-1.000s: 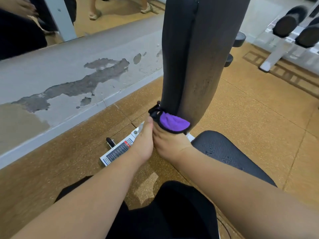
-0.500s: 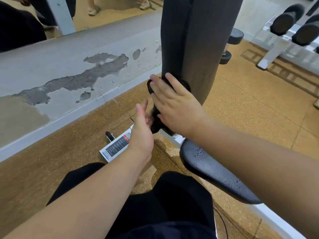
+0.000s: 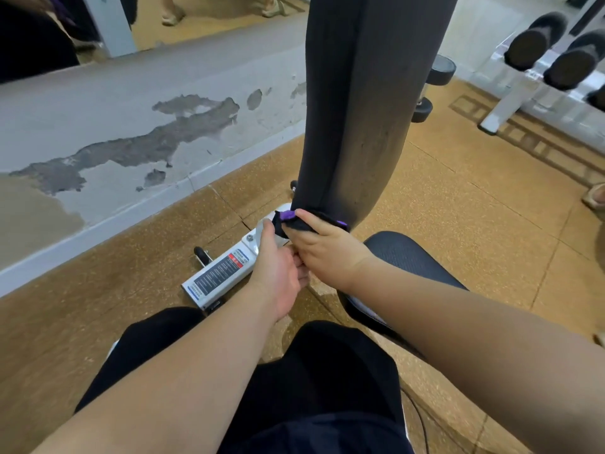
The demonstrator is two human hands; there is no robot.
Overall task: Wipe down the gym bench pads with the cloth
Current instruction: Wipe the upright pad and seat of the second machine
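The floor (image 3: pixel 458 204) is tan, speckled like cork, laid in large tiles with thin dark seams, and fills the middle and right of the frame. Along the upper left it meets a pale skirting strip at the foot of a grey wall. A white metal bench frame (image 3: pixel 222 276) with a printed label lies on it at the centre, a small black knob sticking out on its left side. At the upper right a white rack leg (image 3: pixel 501 109) stands on the floor, with a ladder-like shadow beside it. A sandalled foot (image 3: pixel 594 196) rests at the right edge.
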